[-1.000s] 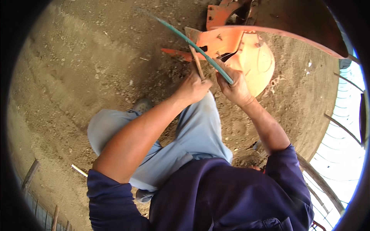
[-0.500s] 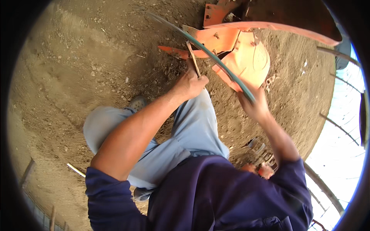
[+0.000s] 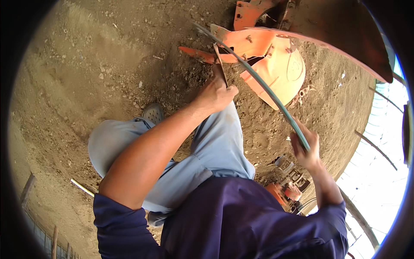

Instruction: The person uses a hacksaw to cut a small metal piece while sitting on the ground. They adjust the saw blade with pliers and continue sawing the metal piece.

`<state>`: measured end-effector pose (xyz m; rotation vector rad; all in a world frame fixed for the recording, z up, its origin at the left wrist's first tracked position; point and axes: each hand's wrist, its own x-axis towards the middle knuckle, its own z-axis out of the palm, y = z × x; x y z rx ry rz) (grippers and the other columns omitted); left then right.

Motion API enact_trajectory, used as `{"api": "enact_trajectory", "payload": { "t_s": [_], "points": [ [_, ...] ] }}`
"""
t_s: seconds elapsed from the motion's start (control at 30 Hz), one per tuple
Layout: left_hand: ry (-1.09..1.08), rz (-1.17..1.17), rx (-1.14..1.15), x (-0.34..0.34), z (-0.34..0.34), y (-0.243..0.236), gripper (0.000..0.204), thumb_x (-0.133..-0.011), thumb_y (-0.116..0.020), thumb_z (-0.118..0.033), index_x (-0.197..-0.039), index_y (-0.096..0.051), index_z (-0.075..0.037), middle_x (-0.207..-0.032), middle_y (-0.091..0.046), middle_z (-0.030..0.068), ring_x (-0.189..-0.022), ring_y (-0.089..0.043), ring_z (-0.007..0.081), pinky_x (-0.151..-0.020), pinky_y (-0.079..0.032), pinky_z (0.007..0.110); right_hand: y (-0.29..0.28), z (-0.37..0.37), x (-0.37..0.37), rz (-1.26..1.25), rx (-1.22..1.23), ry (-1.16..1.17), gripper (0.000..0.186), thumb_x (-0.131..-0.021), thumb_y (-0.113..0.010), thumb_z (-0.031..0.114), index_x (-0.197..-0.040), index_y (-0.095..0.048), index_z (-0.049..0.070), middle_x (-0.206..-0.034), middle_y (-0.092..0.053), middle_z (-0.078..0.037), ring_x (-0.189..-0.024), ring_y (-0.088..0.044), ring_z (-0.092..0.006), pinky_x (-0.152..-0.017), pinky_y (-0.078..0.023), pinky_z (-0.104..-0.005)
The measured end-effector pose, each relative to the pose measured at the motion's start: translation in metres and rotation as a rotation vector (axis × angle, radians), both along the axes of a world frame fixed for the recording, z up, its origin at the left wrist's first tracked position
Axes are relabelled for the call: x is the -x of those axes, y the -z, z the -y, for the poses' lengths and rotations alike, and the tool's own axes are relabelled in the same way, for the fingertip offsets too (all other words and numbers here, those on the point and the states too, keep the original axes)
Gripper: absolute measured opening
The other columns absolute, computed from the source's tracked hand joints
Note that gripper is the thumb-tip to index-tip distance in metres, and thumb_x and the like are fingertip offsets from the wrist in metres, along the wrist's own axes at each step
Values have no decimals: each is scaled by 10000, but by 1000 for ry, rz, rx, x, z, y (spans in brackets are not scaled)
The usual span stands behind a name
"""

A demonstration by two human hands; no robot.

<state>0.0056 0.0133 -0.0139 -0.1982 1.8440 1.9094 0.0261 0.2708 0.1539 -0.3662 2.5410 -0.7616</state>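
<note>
My left hand [image 3: 217, 93] is closed on a thin brownish strip [image 3: 220, 64], held upright in the picture near the orange metal machine parts [image 3: 280, 73]. My right hand [image 3: 307, 146], lower right, grips the near end of a long, narrow teal bar [image 3: 276, 97]. The bar slants up to the left, its far part crossing by the top of the brownish strip; whether they touch, I cannot tell. Orange plates with bolts and a curved, dark-faced orange piece [image 3: 332, 26] lie beyond both hands.
Dirt ground [image 3: 73, 73] surrounds my bent, jeans-covered legs [image 3: 116, 142]. Orange and metal machinery parts [image 3: 293, 192] sit beside my right side, a white stick [image 3: 82, 186] at my left. Poles [image 3: 375, 149] and bright sheeting edge the right; wooden stakes [image 3: 28, 190] the lower left.
My right hand has moved down and to the right, drawing the teal bar with it. My left hand has stayed nearly in place. More of the machinery by my right side shows.
</note>
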Motion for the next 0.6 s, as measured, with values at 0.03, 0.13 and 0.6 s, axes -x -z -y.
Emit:
{"api": "enact_trajectory", "payload": {
  "t_s": [0.03,0.13,0.6],
  "points": [
    [-31,-31,-4,-1,0,0,890,-882,-594,-196,-1584,-140,109,-1541,-359,353,-1424,-441,438,-1183,-379,441,7,3,6,26,-56,-6,489,-935,-537,-44,-1417,-617,-28,-890,-748,-205,-746,-767,-269,-681,-601,-391],
    [20,78,-12,-1,-2,-3,885,-893,-591,-201,-1592,-136,94,-1532,-386,345,-1408,-468,436,-1176,-392,438,47,44,43,119,-98,55,473,-956,-590,52,-1427,-626,37,-919,-737,-236,-708,-740,-311,-666,-582,-409],
    [-78,-222,129,3,-9,11,826,-878,-590,-145,-1576,-200,62,-1361,-555,284,-1246,-592,360,-1059,-487,427,102,57,50,-187,262,-70,504,-918,-599,20,-1421,-623,38,-908,-726,-267,-792,-767,-346,-710,-594,-453]
  ]
}}
